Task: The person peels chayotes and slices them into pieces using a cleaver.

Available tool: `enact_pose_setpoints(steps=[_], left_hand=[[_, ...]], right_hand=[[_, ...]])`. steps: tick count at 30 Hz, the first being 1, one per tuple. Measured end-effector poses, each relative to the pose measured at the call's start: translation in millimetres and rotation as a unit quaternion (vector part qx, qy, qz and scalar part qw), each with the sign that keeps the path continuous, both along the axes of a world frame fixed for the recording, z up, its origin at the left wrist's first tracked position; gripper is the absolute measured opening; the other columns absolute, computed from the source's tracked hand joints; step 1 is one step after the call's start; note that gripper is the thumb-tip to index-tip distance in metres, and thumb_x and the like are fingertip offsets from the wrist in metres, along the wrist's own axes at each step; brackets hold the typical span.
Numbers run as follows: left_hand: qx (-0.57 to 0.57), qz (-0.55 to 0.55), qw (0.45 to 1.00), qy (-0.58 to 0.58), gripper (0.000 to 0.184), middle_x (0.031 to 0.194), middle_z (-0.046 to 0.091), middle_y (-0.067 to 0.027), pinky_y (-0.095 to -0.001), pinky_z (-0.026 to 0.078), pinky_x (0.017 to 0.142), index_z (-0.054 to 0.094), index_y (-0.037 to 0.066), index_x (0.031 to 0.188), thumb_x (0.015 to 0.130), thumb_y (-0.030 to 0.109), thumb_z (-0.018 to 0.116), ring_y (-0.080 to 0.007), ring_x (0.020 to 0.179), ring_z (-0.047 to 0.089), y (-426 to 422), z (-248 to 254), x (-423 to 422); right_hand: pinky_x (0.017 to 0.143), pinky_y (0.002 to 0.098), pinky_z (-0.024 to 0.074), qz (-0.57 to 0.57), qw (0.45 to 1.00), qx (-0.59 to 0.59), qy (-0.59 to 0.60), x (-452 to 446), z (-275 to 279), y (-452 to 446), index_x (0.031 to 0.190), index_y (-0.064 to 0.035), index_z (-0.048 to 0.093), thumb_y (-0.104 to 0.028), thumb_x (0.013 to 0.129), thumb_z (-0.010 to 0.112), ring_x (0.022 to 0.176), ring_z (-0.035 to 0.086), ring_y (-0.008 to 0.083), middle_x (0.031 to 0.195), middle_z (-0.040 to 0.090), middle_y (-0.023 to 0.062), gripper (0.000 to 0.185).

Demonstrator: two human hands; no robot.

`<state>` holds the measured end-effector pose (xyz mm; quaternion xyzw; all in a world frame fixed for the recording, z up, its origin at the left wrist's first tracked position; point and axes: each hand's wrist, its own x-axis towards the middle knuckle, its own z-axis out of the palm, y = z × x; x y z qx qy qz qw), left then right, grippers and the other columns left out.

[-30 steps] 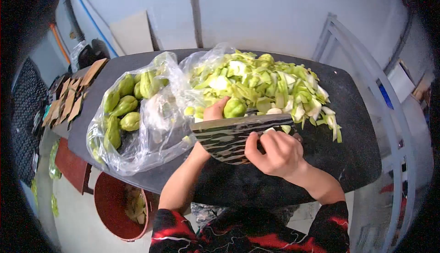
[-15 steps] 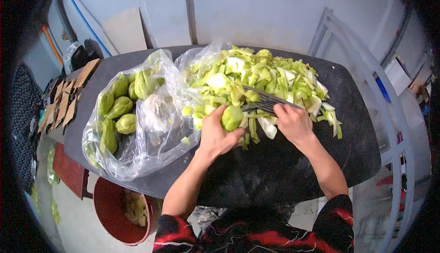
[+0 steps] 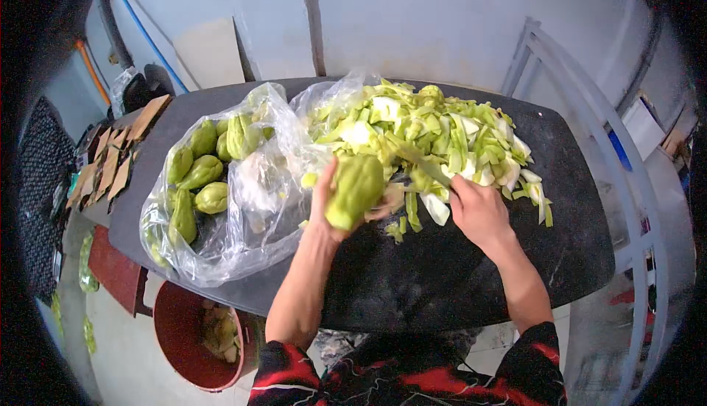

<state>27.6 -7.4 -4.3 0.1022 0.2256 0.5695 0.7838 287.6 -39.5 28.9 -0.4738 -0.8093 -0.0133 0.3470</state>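
Observation:
My left hand (image 3: 322, 211) is closed round a green chayote (image 3: 356, 191), its fingers partly behind it. In my right hand (image 3: 480, 213) is a knife (image 3: 425, 161), gripped by the handle, its blurred blade pointing left and away from me. The blade is apart from the chayote and over the edge of a large heap of cut pale-green pieces (image 3: 471, 130). Left of my left hand lies an open clear plastic bag (image 3: 254, 255) with several whole chayotes (image 3: 200, 173) in it.
Everything rests on a dark table (image 3: 420, 288) with rounded corners. Below its left front edge stands a red bin (image 3: 171, 336) with scraps inside. A grey metal rail (image 3: 582, 89) runs along the right, and cardboard pieces (image 3: 110, 163) lie at the left.
The chayote in my left hand has turned, now showing its long side, and sits slightly left. The knife has swung to show its blade's flat and is farther from the chayote.

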Motion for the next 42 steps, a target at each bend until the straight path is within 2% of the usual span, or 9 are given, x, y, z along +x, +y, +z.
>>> enact_pose_setpoints(steps=[2,8,11,18,27,30,38,40,42], left_hand=[[0.111,-0.036,0.975,0.187,0.055,0.105,0.063,-0.0185,-0.0382,0.059,0.062,0.047,0.003,0.128,0.083,0.028,0.067,-0.0310,0.079,0.068,-1,-20,-3],[0.102,-0.012,0.941,0.322,0.060,0.103,0.062,-0.0156,-0.0371,0.056,0.068,0.048,0.001,0.123,0.069,0.010,0.074,-0.0269,0.079,0.067,-2,-24,4],[0.265,0.198,0.704,0.628,0.073,0.110,0.063,-0.0151,-0.0333,0.048,0.091,0.043,-0.004,0.130,0.067,0.010,0.077,-0.0273,0.101,0.063,-12,-12,21],[0.395,0.253,0.636,0.613,0.082,0.109,0.062,-0.0158,-0.0359,0.048,0.090,0.042,0.000,0.131,0.063,0.021,0.083,-0.0258,0.098,0.061,-10,-17,9],[0.329,0.234,0.597,0.693,0.074,0.104,0.063,-0.0184,-0.0360,0.050,0.084,0.045,0.001,0.128,0.068,0.021,0.082,-0.0298,0.094,0.064,-11,-12,13],[0.279,0.173,0.634,0.700,0.085,0.100,0.064,-0.0234,-0.0396,0.052,0.084,0.044,0.000,0.127,0.052,0.015,0.082,-0.0373,0.094,0.065,-19,4,19],[0.262,0.097,0.669,0.689,0.086,0.108,0.063,-0.0217,-0.0391,0.051,0.089,0.040,-0.001,0.134,0.058,0.012,0.078,-0.0348,0.097,0.065,-15,7,15],[0.251,0.072,0.879,0.400,0.090,0.121,0.056,-0.0189,-0.0392,0.051,0.093,0.035,0.001,0.142,0.064,0.009,0.079,-0.0325,0.106,0.062,-14,12,2],[0.248,0.076,0.939,0.227,0.091,0.128,0.049,-0.0180,-0.0439,0.054,0.091,0.034,0.004,0.144,0.067,0.008,0.081,-0.0325,0.113,0.058,-11,19,-9]], right_hand=[[0.060,0.0461,0.0516,-0.021,0.999,-0.006,-0.030,0,-6,1,0.089,-0.0047,0.054,-0.008,0.080,0.064,0.069,0.064,0.0387,0.076,0.064,0.0167,0.014],[0.053,0.0402,0.0519,0.032,0.992,0.109,-0.060,-21,2,0,0.082,-0.0071,0.053,-0.008,0.072,0.066,0.061,0.063,0.0302,0.067,0.059,0.0094,0.016],[0.048,0.0328,0.0513,0.064,0.971,0.176,-0.147,-38,-4,-5,0.080,-0.0071,0.056,-0.009,0.075,0.061,0.054,0.062,0.0196,0.063,0.055,0.0052,0.007],[0.049,0.0259,0.0495,0.111,0.948,0.238,-0.179,-64,1,-12,0.086,-0.0041,0.057,-0.010,0.073,0.061,0.056,0.058,0.0145,0.064,0.051,0.0032,0.015],[0.047,0.0299,0.0498,0.114,0.956,0.205,-0.179,-57,-6,-8,0.088,-0.0039,0.058,-0.013,0.077,0.061,0.053,0.058,0.0175,0.062,0.052,0.0054,0.014],[0.048,0.0407,0.0519,-0.028,0.984,0.003,-0.175,-29,-39,36,0.088,-0.0068,0.054,-0.013,0.082,0.059,0.056,0.064,0.0293,0.065,0.060,0.0123,0.009],[0.054,0.0466,0.0525,-0.038,0.995,0.012,-0.088,-8,-30,34,0.088,-0.0066,0.051,-0.009,0.079,0.058,0.063,0.064,0.0372,0.072,0.065,0.0147,0.011],[0.055,0.0473,0.0525,-0.029,0.997,0.013,-0.069,-8,-27,33,0.088,-0.0066,0.051,-0.011,0.080,0.060,0.064,0.064,0.0377,0.072,0.065,0.0149,0.013],[0.058,0.0464,0.0511,-0.058,0.996,-0.022,-0.064,-7,-27,29,0.090,-0.0055,0.052,-0.007,0.077,0.065,0.066,0.064,0.0378,0.072,0.064,0.0152,0.019]])
